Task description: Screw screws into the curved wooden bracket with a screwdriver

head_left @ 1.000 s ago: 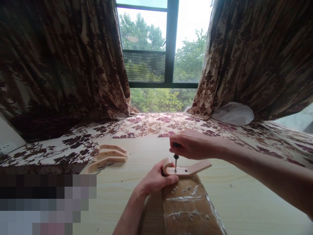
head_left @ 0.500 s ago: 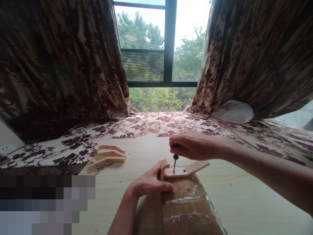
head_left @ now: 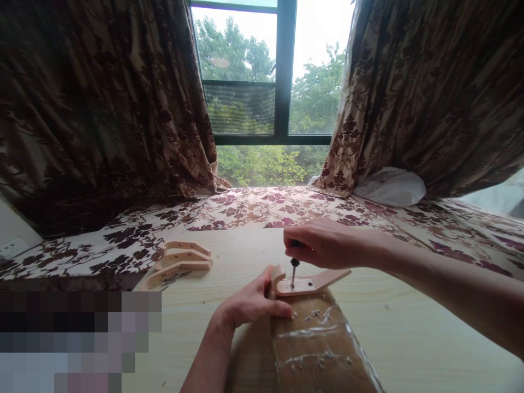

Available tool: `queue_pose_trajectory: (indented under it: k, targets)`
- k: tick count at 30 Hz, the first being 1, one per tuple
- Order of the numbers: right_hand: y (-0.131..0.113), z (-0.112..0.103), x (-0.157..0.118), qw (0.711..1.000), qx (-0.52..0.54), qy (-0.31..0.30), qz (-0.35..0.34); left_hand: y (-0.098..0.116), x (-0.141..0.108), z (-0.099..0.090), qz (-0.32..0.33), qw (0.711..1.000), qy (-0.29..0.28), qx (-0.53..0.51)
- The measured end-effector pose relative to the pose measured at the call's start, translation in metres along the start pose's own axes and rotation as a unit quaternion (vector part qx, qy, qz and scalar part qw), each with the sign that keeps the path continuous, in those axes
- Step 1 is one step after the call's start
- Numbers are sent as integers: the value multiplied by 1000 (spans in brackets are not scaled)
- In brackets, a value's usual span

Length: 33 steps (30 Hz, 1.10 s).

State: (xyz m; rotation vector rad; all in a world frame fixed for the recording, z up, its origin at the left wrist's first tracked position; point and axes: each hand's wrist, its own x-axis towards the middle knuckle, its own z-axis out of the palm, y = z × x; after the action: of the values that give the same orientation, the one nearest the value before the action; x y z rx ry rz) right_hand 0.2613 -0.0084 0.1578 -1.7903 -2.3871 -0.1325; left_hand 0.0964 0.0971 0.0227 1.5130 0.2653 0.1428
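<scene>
My right hand (head_left: 313, 244) is closed around the dark handle of a screwdriver (head_left: 293, 268), whose shaft stands upright with its tip at a hole in a pale wooden hook (head_left: 303, 286). The hook lies across the far end of a brown block wrapped in clear film (head_left: 315, 349). Beside it, my left hand (head_left: 257, 300) grips the block's far left corner and the hook's curled end, thumb lying on top of the block. A dark screw head shows in the hook, right of the screwdriver tip. Small screws lie on the block.
Several similar wooden hooks (head_left: 184, 256) sit at the left of the pale wooden table (head_left: 409, 333), with small metal pieces beside them. Behind are a floral cloth (head_left: 254, 210), a white plastic bag (head_left: 391, 186), patterned curtains and a window.
Almost nothing differs. The view has shifted very slightly; both hands, the screwdriver and the hook keep their places relative to one another.
</scene>
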Motion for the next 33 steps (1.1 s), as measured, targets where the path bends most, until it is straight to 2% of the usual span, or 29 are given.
queue_pose_trajectory:
  k: [9, 17, 23, 27, 33]
  targets:
    - [0, 0, -1, 1000, -2, 5, -6, -2, 4, 1, 22, 999, -11, -34]
    - [-1, 0, -2, 1000, 0, 9, 1, -2, 4, 2, 40, 999, 1, -35]
    - [3, -12, -7, 998, 27, -42, -28, -3, 4, 1, 31, 999, 2, -29]
    - [5, -13, -10, 997, 37, -50, -45, -2, 4, 2, 31, 999, 6, -26]
    - [1, -2, -4, 999, 34, -13, 12, 0, 4, 3, 40, 999, 4, -24]
